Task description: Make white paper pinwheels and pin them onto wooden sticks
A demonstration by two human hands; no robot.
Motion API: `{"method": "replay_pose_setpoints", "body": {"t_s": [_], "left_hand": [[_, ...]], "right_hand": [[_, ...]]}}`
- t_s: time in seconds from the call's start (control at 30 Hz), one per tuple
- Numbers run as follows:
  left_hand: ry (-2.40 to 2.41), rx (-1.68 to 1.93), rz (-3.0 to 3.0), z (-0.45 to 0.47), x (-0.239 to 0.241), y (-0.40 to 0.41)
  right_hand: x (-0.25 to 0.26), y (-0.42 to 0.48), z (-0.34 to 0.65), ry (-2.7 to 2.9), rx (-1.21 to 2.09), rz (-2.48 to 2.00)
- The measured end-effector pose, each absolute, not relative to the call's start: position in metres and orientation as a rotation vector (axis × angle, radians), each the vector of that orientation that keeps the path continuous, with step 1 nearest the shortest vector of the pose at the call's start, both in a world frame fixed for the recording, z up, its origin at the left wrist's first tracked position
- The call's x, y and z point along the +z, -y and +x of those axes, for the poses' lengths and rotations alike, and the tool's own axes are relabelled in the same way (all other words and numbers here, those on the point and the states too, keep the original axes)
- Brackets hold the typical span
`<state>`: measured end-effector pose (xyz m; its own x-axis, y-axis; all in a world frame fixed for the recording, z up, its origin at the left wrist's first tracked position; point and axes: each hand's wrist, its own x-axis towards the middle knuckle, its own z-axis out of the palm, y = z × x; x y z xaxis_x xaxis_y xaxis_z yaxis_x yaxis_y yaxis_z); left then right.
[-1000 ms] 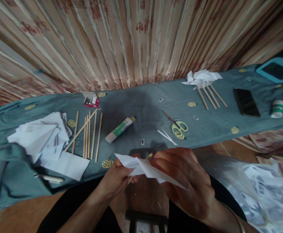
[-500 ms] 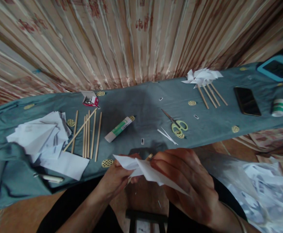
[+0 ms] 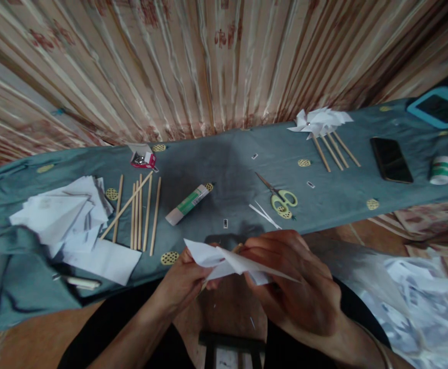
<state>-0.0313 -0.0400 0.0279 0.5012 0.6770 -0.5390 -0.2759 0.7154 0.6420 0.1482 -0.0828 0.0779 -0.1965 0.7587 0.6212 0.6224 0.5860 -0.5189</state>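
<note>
Both hands work a folded white paper piece [image 3: 227, 261] just in front of the table's near edge. My left hand [image 3: 187, 279] pinches its left side from below, together with the tip of a wooden stick [image 3: 238, 248] that pokes out behind the paper. My right hand [image 3: 296, 287] is closed over the paper's right side, fingers curled on top. On the teal cloth [image 3: 227, 169] beyond lie a glue stick [image 3: 189, 204], yellow-handled scissors [image 3: 279, 197] and thin white paper strips [image 3: 264, 214].
Loose wooden sticks [image 3: 139, 210] and a heap of white paper [image 3: 66, 220] lie left. Finished paper pinwheels on sticks [image 3: 321, 128], a black phone [image 3: 390, 160], a small white-green pot [image 3: 440, 170] and a blue-framed tablet [image 3: 441, 106] lie right. A small red box [image 3: 143, 160] sits at the back. Crumpled paper [image 3: 419, 302] fills the lower right.
My right hand has shifted slightly and turned the paper, so its right flap now lies flatter and higher. The left hand holds its place. Nothing on the table moved.
</note>
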Motion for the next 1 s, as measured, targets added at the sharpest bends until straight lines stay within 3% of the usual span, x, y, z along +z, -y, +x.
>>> {"method": "replay_pose_setpoints", "body": {"t_s": [0.43,1.0], "left_hand": [[-0.863,0.623,0.558,-0.025,0.023,0.040],[-0.937,0.657,0.410,-0.031,0.027,0.032]], "right_hand": [[0.066,0.070,0.149,1.588,0.571,-1.426],[0.075,0.085,0.148,1.860,0.399,-1.035]]}}
